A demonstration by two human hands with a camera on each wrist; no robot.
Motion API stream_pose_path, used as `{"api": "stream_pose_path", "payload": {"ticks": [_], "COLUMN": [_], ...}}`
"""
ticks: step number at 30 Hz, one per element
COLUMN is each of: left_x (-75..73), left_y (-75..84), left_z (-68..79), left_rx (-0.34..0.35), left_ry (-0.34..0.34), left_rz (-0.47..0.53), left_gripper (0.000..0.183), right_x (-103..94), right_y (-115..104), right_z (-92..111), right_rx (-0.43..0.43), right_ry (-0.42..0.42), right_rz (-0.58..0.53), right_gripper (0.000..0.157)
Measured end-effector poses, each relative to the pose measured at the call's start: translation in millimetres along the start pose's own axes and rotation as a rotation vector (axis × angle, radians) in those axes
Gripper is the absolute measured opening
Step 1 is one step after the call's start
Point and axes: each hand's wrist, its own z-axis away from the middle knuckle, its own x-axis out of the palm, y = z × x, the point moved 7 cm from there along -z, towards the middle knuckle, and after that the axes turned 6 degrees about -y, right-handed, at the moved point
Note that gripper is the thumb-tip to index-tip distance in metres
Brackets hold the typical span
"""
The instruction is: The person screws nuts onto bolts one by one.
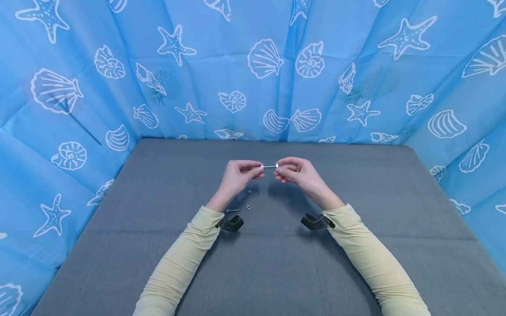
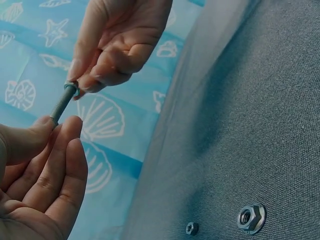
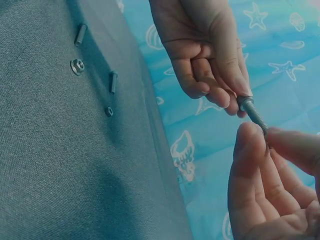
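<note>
Grey metal: bolt [image 1: 269, 166], one, taken as the landmark, held crosswise in the air between two hands. A left end piece [image 1: 262, 166] and a right end piece [image 1: 277, 166] are carried on it, both wider than the shank; which is head and which is nut cannot be told.

Left hand [image 1: 240, 175], one: set at the bolt's left end, which is pinched narrowly by thumb and fingertips.

Right hand [image 1: 301, 172], one: set at the bolt's right end, pinched likewise.

Grey cloth-covered table [image 1: 276, 272], one: below the bolt.

Loose stock, untouched, below and to the near left of the bolt: small nut [image 1: 249, 192], flanged nut [image 1: 248, 206], screw [image 3: 80, 35], second screw [image 3: 113, 82].

Hazards, as judged: the bolt could be dropped, being borne by fingertips alone. Threads could be crossed if an end piece is turned askew. An end piece could be lost if the pinch is slackened. By a falling part, the loose nuts might be scattered.
</note>
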Motion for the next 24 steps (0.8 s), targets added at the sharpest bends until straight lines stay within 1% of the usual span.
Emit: {"api": "stream_pose_path", "payload": {"ticks": [4,10,12,15,18,24], "left_x": [0.1,-0.1,0.3,1.2,1.5,1.9], "left_y": [0.3,-0.3,-0.2,0.1,0.7,0.4], "left_z": [0.2,0.8,0.9,0.8,0.8,0.5], "left_rx": [0.000,-0.006,-0.006,0.000,0.004,-0.007], "left_ry": [-0.002,0.000,0.000,-0.004,-0.003,-0.002], "left_rz": [0.013,0.011,0.008,0.017,0.025,0.033], "left_gripper": [0.020,0.020,0.020,0.020,0.020,0.019], "right_x": [-0.2,1.5,1.6,1.6,1.7,2.7], "right_y": [0.7,-2.5,-3.0,-1.5,-0.4,-3.0], "right_z": [-0.3,1.8,1.6,0.5,-0.2,1.4], "right_rx": [0.037,-0.006,-0.008,0.018,0.035,0.001], "right_ry": [0.016,-0.011,-0.012,-0.007,-0.008,-0.030], "right_rz": [0.018,-0.006,0.004,0.032,0.026,-0.009], "right_gripper": [0.034,0.038,0.036,0.032,0.034,0.032]}}
